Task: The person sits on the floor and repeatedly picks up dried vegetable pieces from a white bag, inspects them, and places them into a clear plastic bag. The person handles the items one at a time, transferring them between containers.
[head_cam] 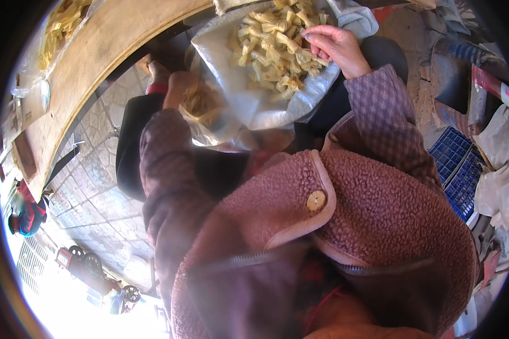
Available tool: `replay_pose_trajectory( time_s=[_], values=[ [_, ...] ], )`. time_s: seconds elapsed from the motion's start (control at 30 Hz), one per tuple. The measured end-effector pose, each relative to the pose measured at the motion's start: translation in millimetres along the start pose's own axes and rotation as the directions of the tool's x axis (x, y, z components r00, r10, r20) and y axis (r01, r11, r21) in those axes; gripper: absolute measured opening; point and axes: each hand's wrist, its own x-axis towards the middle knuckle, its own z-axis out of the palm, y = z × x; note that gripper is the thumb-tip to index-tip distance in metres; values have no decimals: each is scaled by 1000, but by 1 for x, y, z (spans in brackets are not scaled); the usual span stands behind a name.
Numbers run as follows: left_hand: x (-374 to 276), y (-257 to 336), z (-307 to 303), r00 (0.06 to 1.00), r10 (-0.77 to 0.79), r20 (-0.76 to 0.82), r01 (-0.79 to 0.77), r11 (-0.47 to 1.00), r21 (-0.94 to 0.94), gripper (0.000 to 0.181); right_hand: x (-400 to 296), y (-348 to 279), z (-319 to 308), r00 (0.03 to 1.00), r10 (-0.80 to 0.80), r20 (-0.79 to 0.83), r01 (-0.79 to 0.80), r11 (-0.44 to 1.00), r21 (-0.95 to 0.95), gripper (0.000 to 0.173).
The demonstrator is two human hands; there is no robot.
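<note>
A white woven sack, its mouth spread wide before my knees, holds a heap of pale-yellow knotted strips. My right hand is over the heap's right side, thumb and forefinger drawn together at the tips, the other fingers curled. Whether a strip is pinched there is unclear. Left of the sack, my left hand hangs beside my knee, back towards me and fingers hidden. Nearest to it is a clear plastic bag with yellowish strips inside, partly blurred.
A curved-looking wooden tabletop runs along the left, bearing a plastic bag of yellow strips. Blue plastic crates stand at the right among clutter. Stone paving lies below. A person and a wheeled vehicle are farther off.
</note>
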Motion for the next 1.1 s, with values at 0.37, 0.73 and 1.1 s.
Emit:
replay_pose_trajectory(
  time_s=[0.37,0.73,1.1],
  values=[
    [-134,131,-2,982,179,62,-144,916,-375,22,-14,-4,5,980,-168,107,169,986,-1,16],
    [-205,213,30,865,501,2,-325,564,-759,44,-37,-82,96,731,-495,470,438,868,232,44],
    [-213,184,-59,844,522,-121,-268,215,-939,31,-46,-89,91,736,-304,604,164,947,276,24]
  ],
)
